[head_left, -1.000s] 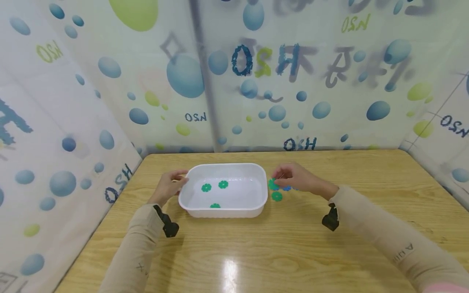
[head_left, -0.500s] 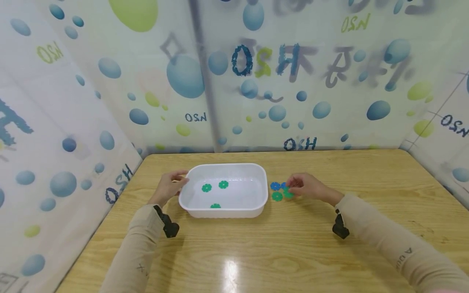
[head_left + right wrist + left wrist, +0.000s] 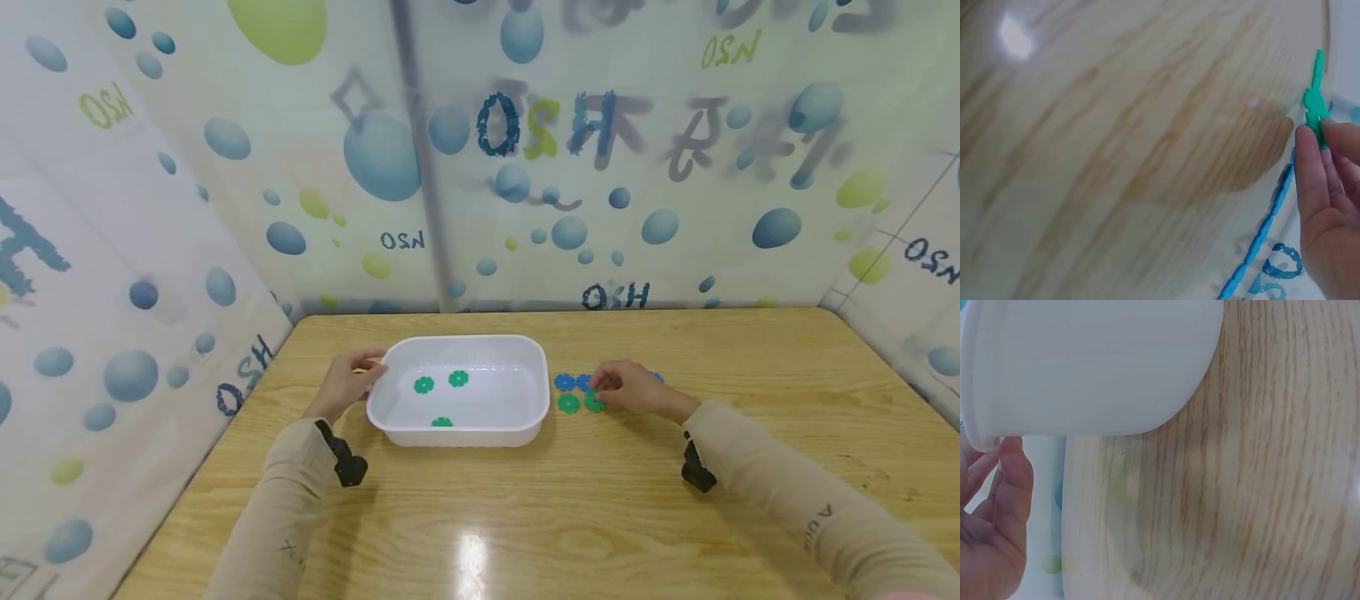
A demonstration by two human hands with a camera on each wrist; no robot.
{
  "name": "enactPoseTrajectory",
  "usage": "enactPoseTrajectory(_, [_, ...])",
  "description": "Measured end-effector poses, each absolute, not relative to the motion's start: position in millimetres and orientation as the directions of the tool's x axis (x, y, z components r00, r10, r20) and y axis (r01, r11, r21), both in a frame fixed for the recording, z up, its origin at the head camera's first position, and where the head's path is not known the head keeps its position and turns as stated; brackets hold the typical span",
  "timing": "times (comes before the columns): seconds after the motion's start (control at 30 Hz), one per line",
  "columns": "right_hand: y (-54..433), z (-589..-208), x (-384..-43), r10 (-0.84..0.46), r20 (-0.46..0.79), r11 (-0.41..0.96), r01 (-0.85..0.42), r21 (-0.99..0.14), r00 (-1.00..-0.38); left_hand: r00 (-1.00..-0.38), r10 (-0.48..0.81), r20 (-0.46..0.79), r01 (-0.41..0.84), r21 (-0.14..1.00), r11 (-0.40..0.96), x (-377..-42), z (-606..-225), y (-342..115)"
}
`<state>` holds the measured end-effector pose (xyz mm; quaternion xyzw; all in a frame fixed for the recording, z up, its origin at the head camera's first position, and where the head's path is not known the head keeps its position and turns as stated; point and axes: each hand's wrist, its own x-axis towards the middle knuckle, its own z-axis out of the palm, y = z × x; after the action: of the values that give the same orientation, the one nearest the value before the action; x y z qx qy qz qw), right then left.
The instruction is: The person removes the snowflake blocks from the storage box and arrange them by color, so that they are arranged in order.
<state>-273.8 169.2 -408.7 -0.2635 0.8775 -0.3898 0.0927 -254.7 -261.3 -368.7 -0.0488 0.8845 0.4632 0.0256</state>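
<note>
My left hand (image 3: 347, 383) holds the left rim of a white plastic basin (image 3: 465, 437), thumb and fingers at its edge; the left wrist view shows fingertips (image 3: 1013, 450) right at the rim. Inside lie three green snowflake discs (image 3: 458, 379). To the basin's right, my right hand (image 3: 633, 387) pinches a green snowflake disc (image 3: 595, 403) between thumb and fingers, low over the table. In the right wrist view this disc (image 3: 1316, 128) appears nearly edge-on. Another green disc (image 3: 568, 404) lies to its left.
A row of blue snowflake discs (image 3: 565, 382) lies behind the green ones, partly hidden by my right hand; one end (image 3: 657, 377) shows beyond it. The wooden table (image 3: 465, 508) meets a patterned curtain (image 3: 525, 250) at the back.
My right hand has moved right, away from the basin, carrying the green disc to beside the other green one. Blue discs behind have come into view. The left hand has stayed at the basin.
</note>
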Motion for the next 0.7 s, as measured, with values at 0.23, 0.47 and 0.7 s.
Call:
enactPoseTrajectory(0.23, [166.7, -407.6, -271.3, -0.529, 0.060, 0.570, -0.407, -0.714, -0.846, -0.994, -0.058, -0.089, -0.106, 0.820, 0.563, -254.8, -369.1, -261.5])
enactPoseTrajectory(0.47, [164.4, -405.7, -269.9, -0.515, 0.063, 0.588, -0.405, -0.700, -0.855, -0.994, -0.056, -0.091, -0.107, 0.817, 0.567, -254.6, -368.3, -261.7])
enactPoseTrajectory(0.7, [162.4, -404.7, -269.9, -0.491, 0.039, 0.599, -0.370, -0.710, -0.870, -0.996, -0.046, -0.082, -0.094, 0.824, 0.559, -254.5, -369.6, -262.4])
